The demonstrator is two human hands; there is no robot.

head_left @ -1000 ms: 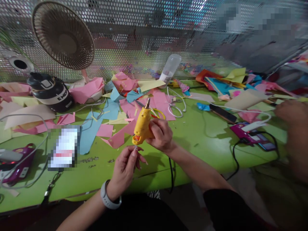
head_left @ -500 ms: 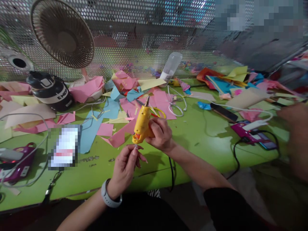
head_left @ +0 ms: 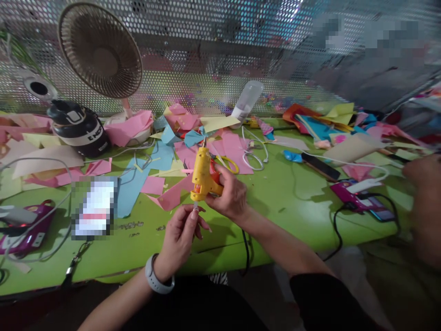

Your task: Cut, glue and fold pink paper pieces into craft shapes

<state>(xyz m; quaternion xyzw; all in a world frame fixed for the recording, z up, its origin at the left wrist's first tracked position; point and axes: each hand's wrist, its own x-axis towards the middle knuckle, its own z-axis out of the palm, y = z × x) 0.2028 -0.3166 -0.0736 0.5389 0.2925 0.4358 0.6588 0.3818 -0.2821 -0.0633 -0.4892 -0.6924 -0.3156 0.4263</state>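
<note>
1. The right hand point(head_left: 231, 192) wraps the glue gun point(head_left: 200, 171), nozzle up, above the table point(head_left: 292, 200).
2. The left hand point(head_left: 179, 235) pinches something small and clear, perhaps a glue stick point(head_left: 195, 205), at its rear.
3. Paper scraps point(head_left: 152, 185) crowd behind; a phone point(head_left: 94, 202) lies left.

The glue gun point(head_left: 201, 166) is smooth plastic, its nozzle point(head_left: 204, 143) metal. The bench point(head_left: 292, 193) looks glossy, with matt paper point(head_left: 231, 149) toward its far edge and a perforated metal panel point(head_left: 179, 23) beyond.

brown fan point(head_left: 105, 62) beside black jug point(head_left: 74, 131); clear bottle point(head_left: 248, 99) tilted before the mesh panel point(head_left: 196, 59)
</note>
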